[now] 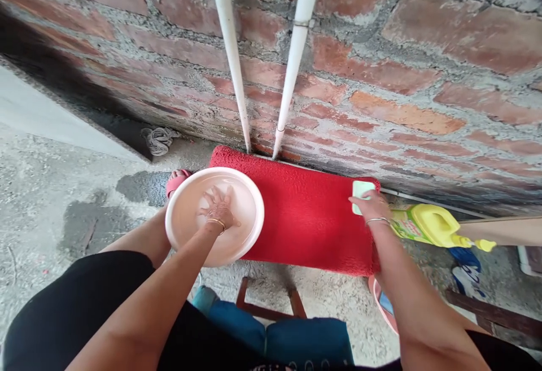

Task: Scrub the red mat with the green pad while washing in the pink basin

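Head view showed the person seated low on the concrete floor (51, 213), facing a brick wall (423, 77) with two white pipes (231, 60) running down it. The left hand (218, 208) lay flat with fingers spread inside a pale pink plastic basin (249, 201), palm down on its bottom; it pressed rather than gripped. The basin rested partly on the left end of a red pile mat (309, 213) spread along the foot of the wall. The right hand (372, 206) was closed over a pale green sponge (362, 189) at the mat's far right corner, only the sponge's upper edge showing.

Judged by look, the sponge was light and soft, would squash under the fingers, and was best held across its broad faces. The basin seemed thin, light and rigid, probably slick if wet, and its rolled rim offered the surest hold. The mat looked limp and would grow heavy once soaked.

Just right of the right hand lay a yellow detergent bottle (432, 225) on its side.
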The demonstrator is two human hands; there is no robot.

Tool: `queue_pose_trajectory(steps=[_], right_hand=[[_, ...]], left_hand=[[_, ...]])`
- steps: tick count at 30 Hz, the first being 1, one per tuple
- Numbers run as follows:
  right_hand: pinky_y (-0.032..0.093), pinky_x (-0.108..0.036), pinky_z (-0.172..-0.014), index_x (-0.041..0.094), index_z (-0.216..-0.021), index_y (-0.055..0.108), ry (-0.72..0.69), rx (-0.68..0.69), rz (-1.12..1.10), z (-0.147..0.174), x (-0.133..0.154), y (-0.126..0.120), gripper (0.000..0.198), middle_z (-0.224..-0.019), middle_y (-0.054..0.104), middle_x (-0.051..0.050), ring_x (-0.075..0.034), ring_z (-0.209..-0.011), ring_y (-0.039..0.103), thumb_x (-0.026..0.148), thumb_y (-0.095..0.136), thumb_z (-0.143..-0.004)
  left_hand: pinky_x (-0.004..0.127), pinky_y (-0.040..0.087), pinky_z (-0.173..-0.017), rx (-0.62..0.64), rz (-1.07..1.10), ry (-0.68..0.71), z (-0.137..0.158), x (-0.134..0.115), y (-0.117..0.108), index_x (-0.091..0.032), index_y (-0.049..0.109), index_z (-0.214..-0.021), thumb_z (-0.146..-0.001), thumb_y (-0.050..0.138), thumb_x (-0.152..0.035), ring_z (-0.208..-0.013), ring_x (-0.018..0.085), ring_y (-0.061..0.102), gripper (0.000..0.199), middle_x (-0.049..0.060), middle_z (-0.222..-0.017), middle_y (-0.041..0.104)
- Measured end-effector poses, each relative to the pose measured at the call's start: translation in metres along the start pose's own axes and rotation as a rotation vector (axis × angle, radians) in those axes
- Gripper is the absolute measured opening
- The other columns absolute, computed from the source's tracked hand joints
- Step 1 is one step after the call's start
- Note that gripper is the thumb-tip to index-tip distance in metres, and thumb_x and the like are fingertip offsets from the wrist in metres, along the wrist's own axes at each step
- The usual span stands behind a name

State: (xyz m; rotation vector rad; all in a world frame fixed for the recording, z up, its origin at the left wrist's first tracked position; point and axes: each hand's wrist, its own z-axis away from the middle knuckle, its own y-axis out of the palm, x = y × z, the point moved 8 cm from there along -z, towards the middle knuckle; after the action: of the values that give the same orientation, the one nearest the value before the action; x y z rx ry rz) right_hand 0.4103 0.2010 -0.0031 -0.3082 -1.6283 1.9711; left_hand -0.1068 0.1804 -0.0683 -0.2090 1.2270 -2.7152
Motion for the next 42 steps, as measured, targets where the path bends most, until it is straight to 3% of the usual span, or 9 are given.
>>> queue_pose_trajectory(steps=[2, 7, 12, 17, 26, 29, 32, 38, 42], right_hand=[[0.041, -0.029, -0.070, 0.025, -0.087, 0.066, -0.008, 0.080, -0.036, 0.032, 0.054, 0.026, 0.031, -0.097, 0.062, -0.005, -0.019, -0.081, 0.061, 0.047, 0.079, -0.071], [0.040, -0.025, -0.067, 0.027, -0.093, 0.067, -0.254, 0.276, -0.109, 0.101, 0.204, 0.092, 0.030, -0.104, 0.060, 0.001, -0.015, -0.080, 0.060, 0.046, 0.078, -0.072], [0.043, -0.028, -0.073, 0.027, -0.103, 0.068, -0.436, 0.365, -0.051, 0.126, 0.269, 0.119, 0.026, -0.112, 0.059, -0.003, -0.018, -0.090, 0.062, 0.046, 0.067, -0.085], [0.046, -0.029, -0.077, 0.028, -0.109, 0.067, -0.375, 0.350, 0.018, 0.112, 0.234, 0.112, 0.035, -0.116, 0.057, -0.004, -0.020, -0.097, 0.063, 0.049, 0.070, -0.081], [0.047, -0.033, -0.078, 0.024, -0.105, 0.067, 0.114, 0.136, 0.112, 0.049, 0.005, 0.032, 0.036, -0.114, 0.061, -0.009, -0.022, -0.092, 0.067, 0.051, 0.072, -0.081], [0.047, -0.035, -0.080, 0.024, -0.102, 0.067, 0.189, 0.044, 0.122, 0.056, -0.025, 0.012, 0.036, -0.113, 0.063, -0.011, -0.025, -0.093, 0.066, 0.052, 0.073, -0.080], [0.046, -0.031, -0.078, 0.026, -0.098, 0.066, 0.082, 0.046, 0.038, 0.078, 0.016, 0.023, 0.033, -0.110, 0.063, -0.007, -0.022, -0.092, 0.065, 0.051, 0.075, -0.078], [0.041, -0.026, -0.071, 0.028, -0.098, 0.066, -0.235, 0.272, -0.091, 0.142, 0.172, 0.096, 0.030, -0.108, 0.060, 0.000, -0.017, -0.086, 0.062, 0.049, 0.075, -0.078], [0.042, -0.028, -0.074, 0.027, -0.104, 0.067, -0.409, 0.358, -0.029, 0.163, 0.225, 0.121, 0.030, -0.114, 0.059, -0.003, -0.019, -0.095, 0.062, 0.049, 0.069, -0.084]], left_hand=[[0.082, 0.036, -0.096, 0.015, 0.002, -0.004, 0.001, 0.001, 0.000, -0.037, -0.005, -0.163, -0.060, 0.087, -0.052, -0.151, 0.057, -0.008, 0.139, 0.019, -0.170, -0.017], [0.081, 0.039, -0.096, 0.017, -0.008, 0.013, 0.003, 0.000, -0.002, -0.037, -0.005, -0.163, -0.060, 0.085, -0.055, -0.152, 0.056, -0.004, 0.138, 0.020, -0.170, -0.013], [0.081, 0.038, -0.095, 0.020, -0.028, 0.009, 0.005, -0.001, -0.003, -0.035, -0.005, -0.163, -0.061, 0.084, -0.057, -0.151, 0.057, -0.005, 0.137, 0.021, -0.170, -0.012], [0.081, 0.036, -0.098, 0.021, -0.034, 0.007, 0.005, -0.001, -0.003, -0.034, -0.007, -0.163, -0.062, 0.084, -0.056, -0.151, 0.056, -0.007, 0.138, 0.020, -0.170, -0.015], [0.082, 0.036, -0.097, 0.022, -0.038, 0.009, 0.006, -0.003, -0.005, -0.032, -0.007, -0.163, -0.062, 0.085, -0.058, -0.151, 0.057, -0.006, 0.139, 0.023, -0.169, -0.017], [0.083, 0.037, -0.096, 0.019, -0.035, 0.020, 0.007, -0.004, -0.006, -0.032, -0.003, -0.164, -0.063, 0.085, -0.056, -0.151, 0.058, -0.005, 0.136, 0.023, -0.170, -0.013], [0.083, 0.036, -0.096, -0.010, -0.014, 0.023, 0.008, -0.004, -0.008, -0.031, 0.001, -0.165, -0.064, 0.085, -0.053, -0.149, 0.060, -0.004, 0.133, 0.022, -0.170, -0.009], [0.082, 0.036, -0.097, -0.016, -0.010, 0.024, 0.008, -0.004, -0.007, -0.033, 0.000, -0.165, -0.062, 0.086, -0.053, -0.150, 0.059, -0.002, 0.135, 0.021, -0.170, -0.013], [0.082, 0.038, -0.095, -0.012, -0.020, 0.020, 0.008, -0.003, -0.007, -0.033, 0.000, -0.165, -0.062, 0.084, -0.055, -0.151, 0.058, -0.001, 0.135, 0.022, -0.170, -0.012]])
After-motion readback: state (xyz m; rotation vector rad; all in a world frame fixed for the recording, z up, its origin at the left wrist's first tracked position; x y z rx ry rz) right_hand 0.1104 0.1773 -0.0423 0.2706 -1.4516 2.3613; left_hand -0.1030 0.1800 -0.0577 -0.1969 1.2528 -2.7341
